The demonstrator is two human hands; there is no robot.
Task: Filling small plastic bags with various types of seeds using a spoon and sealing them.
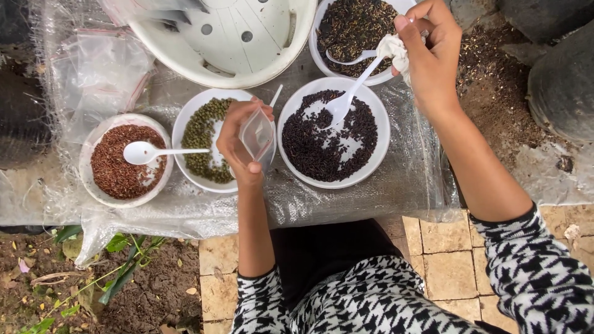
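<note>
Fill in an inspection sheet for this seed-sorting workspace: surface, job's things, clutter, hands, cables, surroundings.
Surface: clear plastic sheet over a low ledge.
Job's things: bowl of black grains with a white spoon dipped in; small clear bag; bowl of green beans; bowl of red-brown grains with a spoon resting in it; bowl of dark mixed seeds.
Clutter: spare plastic bags; large white perforated tub.
Hands: left hand holds the bag; right hand grips the spoon handle.
Cables: nothing seen.
Surroundings: soil and leaves, paving tiles.
</note>
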